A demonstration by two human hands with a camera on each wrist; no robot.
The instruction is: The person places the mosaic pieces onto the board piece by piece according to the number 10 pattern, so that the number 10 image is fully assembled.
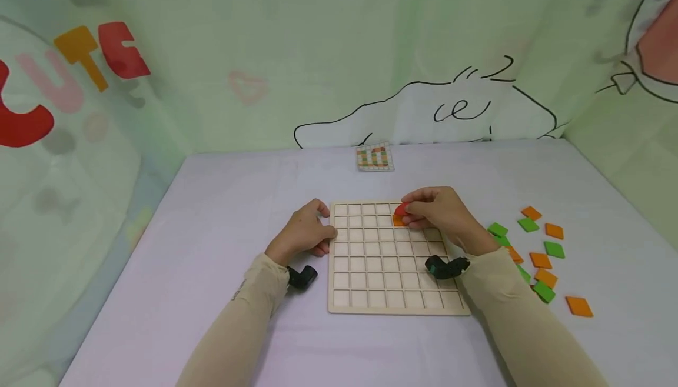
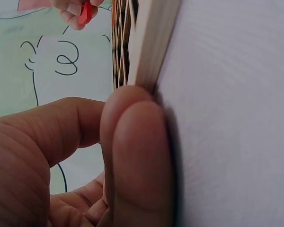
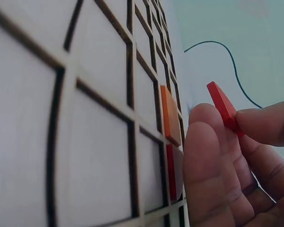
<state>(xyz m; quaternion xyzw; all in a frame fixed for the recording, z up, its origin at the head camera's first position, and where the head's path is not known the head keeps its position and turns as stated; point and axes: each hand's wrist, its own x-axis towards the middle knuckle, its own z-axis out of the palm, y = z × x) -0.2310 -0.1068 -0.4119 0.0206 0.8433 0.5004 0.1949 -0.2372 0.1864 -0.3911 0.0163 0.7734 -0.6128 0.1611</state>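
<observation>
A wooden grid board [image 1: 366, 281] lies flat on the table. My left hand [image 1: 303, 229] holds its left edge; in the left wrist view two fingertips [image 2: 139, 151] press near the board's side [image 2: 156, 38]. Over the far right of the board, my right hand [image 1: 442, 213] pinches a thin red tile [image 3: 221, 105] between thumb and finger, raised off the grid. An orange tile [image 3: 170, 115] sits in a cell under that hand. Beside it in the right wrist view is another red tile [image 3: 175, 172], which the hand hides in the head view.
Loose green and orange tiles [image 1: 554, 250] lie scattered on the table right of the board, some partly behind the right forearm. A small card with a coloured grid pattern [image 1: 375, 157] lies at the table's far edge. A printed cloth [image 1: 318, 40] hangs behind.
</observation>
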